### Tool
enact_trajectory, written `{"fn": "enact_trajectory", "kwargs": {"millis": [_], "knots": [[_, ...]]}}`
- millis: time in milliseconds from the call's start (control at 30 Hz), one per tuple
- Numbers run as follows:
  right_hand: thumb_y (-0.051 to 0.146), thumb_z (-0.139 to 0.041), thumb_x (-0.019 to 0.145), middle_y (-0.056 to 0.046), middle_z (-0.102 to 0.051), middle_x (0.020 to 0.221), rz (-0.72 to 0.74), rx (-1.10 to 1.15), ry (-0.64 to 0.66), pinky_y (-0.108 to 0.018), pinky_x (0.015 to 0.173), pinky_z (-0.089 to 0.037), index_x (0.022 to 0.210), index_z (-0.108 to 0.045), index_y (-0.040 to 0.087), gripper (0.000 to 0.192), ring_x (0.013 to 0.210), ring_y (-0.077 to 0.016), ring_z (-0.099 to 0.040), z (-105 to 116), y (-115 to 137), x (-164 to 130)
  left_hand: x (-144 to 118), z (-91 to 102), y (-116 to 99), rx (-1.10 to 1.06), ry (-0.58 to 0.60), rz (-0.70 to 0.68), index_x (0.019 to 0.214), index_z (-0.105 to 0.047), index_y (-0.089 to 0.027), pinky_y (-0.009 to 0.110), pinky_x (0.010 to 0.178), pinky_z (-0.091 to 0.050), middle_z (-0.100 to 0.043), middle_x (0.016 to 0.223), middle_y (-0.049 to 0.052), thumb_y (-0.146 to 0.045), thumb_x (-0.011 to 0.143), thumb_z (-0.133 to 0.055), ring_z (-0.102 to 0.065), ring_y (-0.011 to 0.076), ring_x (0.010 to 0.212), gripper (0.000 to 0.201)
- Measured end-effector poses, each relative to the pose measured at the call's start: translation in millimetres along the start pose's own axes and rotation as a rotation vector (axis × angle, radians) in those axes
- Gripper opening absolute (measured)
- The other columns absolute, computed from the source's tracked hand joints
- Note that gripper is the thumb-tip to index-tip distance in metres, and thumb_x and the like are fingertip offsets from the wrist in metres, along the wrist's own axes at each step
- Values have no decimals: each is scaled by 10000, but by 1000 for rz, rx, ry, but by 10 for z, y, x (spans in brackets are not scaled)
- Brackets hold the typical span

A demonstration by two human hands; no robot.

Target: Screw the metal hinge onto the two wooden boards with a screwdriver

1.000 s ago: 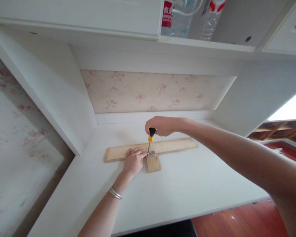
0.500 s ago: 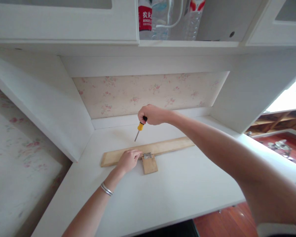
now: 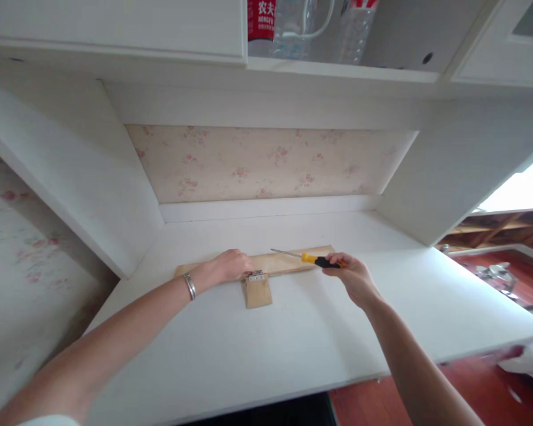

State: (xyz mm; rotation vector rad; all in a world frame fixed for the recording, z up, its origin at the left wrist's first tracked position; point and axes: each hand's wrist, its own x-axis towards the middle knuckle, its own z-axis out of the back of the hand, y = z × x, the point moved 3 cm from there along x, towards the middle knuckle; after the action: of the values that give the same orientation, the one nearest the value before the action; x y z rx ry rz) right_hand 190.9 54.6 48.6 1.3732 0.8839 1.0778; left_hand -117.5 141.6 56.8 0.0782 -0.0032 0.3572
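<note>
Holding the screwdriver (image 3: 308,257) almost flat, the right hand (image 3: 353,277) has its fingers closed around the black and yellow handle, and the thin metal shaft points to the left, low over the long wooden strip (image 3: 288,261). The left hand (image 3: 228,266) rests on this strip with its fingers curled down and pressing on it, just beside the small metal hinge (image 3: 255,276); a silver bracelet (image 3: 189,286) sits on the wrist. The strip lies across the middle of the white desk (image 3: 320,331), nearer to the back edge, and a short wooden block (image 3: 257,292) joins it through the hinge and points toward the front edge. To do this work well, I think the left hand should press the strip firmly so it cannot slide, and the tip should stay clear of those fingers. Both wood pieces look pale, smooth and flat, with straight edges; the hinge is shiny and small, so its screws cannot be seen. The desk surface looks matt and even.
</note>
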Motion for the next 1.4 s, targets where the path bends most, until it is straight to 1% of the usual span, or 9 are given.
{"fn": "enact_trajectory", "kwargs": {"millis": [167, 433, 600, 733, 833, 933, 1000, 1200, 1400], "knots": [[177, -770, 513, -10, -598, 940, -125, 115, -120, -333, 870, -373, 659, -545, 198, 269, 943, -194, -538, 186, -427, -318, 45, -34, -3, 79, 24, -55, 851, -590, -213, 249, 671, -423, -658, 825, 23, -102, 823, -455, -610, 151, 749, 178], [289, -772, 569, -15, -587, 1011, -140, 54, -46, -309, 860, -378, 725, -564, 209, 273, 939, -189, -544, 80, -679, -452, 140, -167, -2, 15, 232, 124, 853, -623, -184, 273, 614, -431, -678, 821, 59, -162, 823, -441, -622, 182, 667, 185], [349, -758, 598, -30, -584, 1030, -106, 23, -31, -299, 817, -401, 753, -561, 213, 285, 930, -199, -552, 54, -732, -472, 257, -167, 43, -5, 263, 288, 708, -678, -172, 297, 624, -440, -684, 741, 110, -306, 862, -391, -638, 212, 669, 352], [341, -747, 629, -23, -573, 1038, -69, 10, -7, -298, 824, -387, 760, -575, 217, 249, 937, -192, -546, 56, -720, -487, 324, -214, 115, -93, 333, 474, 815, -712, -174, 276, 605, -441, -696, 853, 133, -378, 853, -388, -645, 212, 716, 385], [344, -745, 639, -27, -569, 1041, -62, 16, -2, -308, 841, -377, 757, -573, 215, 246, 958, -199, -540, 56, -729, -489, 362, -228, 165, -116, 420, 511, 820, -717, -168, 256, 605, -435, -698, 881, 129, -379, 802, -481, -643, 208, 727, 317], [342, -736, 654, -24, -564, 1042, -55, 12, -7, -313, 856, -366, 770, -565, 219, 240, 959, -195, -533, 58, -754, -486, 337, -151, 228, -105, 410, 548, 825, -713, -156, 259, 604, -427, -696, 863, 131, -382, 811, -475, -632, 208, 711, 329], [336, -728, 665, -21, -559, 1053, -45, 7, -6, -317, 865, -359, 784, -561, 225, 233, 966, -192, -527, 60, -767, -486, 281, -65, 242, -128, 346, 511, 860, -703, -168, 260, 603, -417, -691, 882, 114, -381, 865, -386, -620, 192, 705, 382], [350, -715, 670, -36, -558, 1060, -34, -13, -11, -348, 865, -363, 798, -570, 225, 230, 967, -210, -522, 63, -749, -505, 86, 96, 99, -183, 132, 90, 996, -643, -288, 224, 656, -387, -646, 979, 9, -332, 890, -421, -594, 129, 789, 250], [366, -717, 670, -36, -561, 1045, -30, -12, -15, -335, 866, -368, 786, -561, 219, 244, 976, -211, -522, 51, -710, -525, 79, 39, 48, -42, 58, -38, 909, -641, -260, 245, 673, -381, -649, 857, 14, -235, 860, -495, -591, 139, 774, 156]]}}
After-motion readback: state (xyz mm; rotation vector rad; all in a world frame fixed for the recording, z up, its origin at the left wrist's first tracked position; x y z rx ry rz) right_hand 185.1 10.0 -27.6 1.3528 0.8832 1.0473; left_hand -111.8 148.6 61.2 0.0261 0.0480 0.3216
